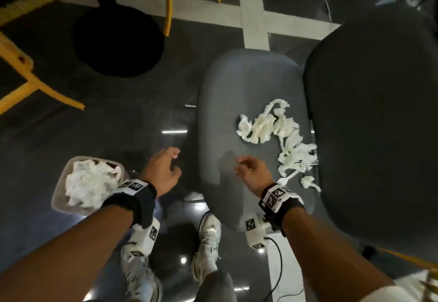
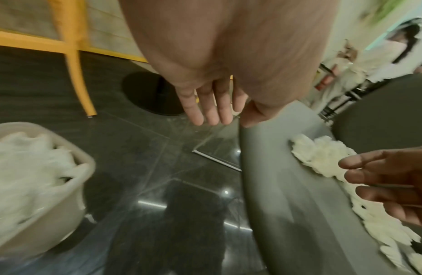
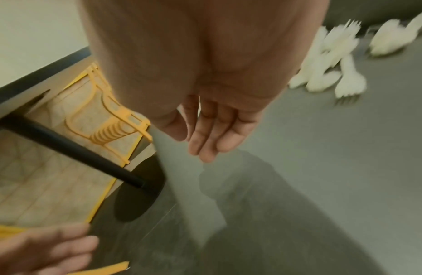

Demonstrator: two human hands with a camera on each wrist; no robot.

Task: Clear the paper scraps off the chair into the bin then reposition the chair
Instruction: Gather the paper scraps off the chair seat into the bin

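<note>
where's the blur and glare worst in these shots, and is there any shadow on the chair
Head view: streaky motion blur in the upper right, and ceiling-light glare on the glossy floor. Left wrist view: the bin and the paper scraps are smeared. Right wrist view: the plastic forks are ghosted, and a soft hand shadow falls on the chair seat.

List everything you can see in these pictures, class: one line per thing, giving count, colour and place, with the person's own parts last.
chair: one, grey seat, centre right.
paper scraps: a strewn cluster, white, on the seat by the backrest.
forks: a few, white plastic, among the scraps.
bin: one, beige, on the floor at left, holding white paper.
table base: one, black, round, upper left.
yellow chairs: at least two, upper left.
cable: one, black, bottom centre.
shoes: two, white.
left hand: open, beside the seat edge.
right hand: open, above the seat.
</note>
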